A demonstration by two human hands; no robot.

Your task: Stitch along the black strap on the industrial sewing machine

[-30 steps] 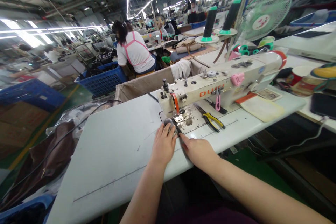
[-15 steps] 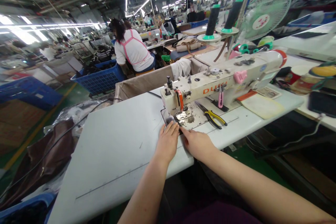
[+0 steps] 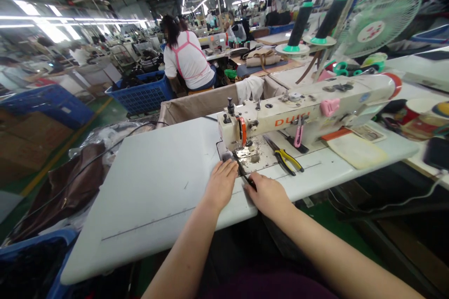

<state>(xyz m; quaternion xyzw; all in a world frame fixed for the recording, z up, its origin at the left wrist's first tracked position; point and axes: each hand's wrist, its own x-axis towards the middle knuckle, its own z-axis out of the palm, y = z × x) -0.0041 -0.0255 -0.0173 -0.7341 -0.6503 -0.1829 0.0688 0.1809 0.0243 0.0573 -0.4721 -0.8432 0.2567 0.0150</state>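
A narrow black strip (image 3: pixel 242 168) runs from under the needle area of the white sewing machine (image 3: pixel 266 114) toward me. My right hand (image 3: pixel 268 194) pinches its near end between thumb and fingers, just in front of the metal bed. My left hand (image 3: pixel 222 182) lies flat with fingers stretched out, at the left of the strip beside the presser foot, its fingertips by a small greyish piece (image 3: pixel 228 155). Whether the left fingertips press on the strip is hard to see. Pliers with yellow and black handles (image 3: pixel 286 159) lie right of the needle area.
Pink-handled snips (image 3: pixel 298 134) hang against the machine arm. A pale yellow cloth (image 3: pixel 358 149) lies at the right on the white table (image 3: pixel 154 177). Behind stand thread cones (image 3: pixel 298 25) and a green fan (image 3: pixel 382 23). A person (image 3: pixel 189 58) sits beyond a fabric-lined bin (image 3: pixel 196 103).
My right hand has drawn back slightly toward me and now pinches the strip, more of which shows. The left hand stays flat nearby. The whole view has shifted a little.
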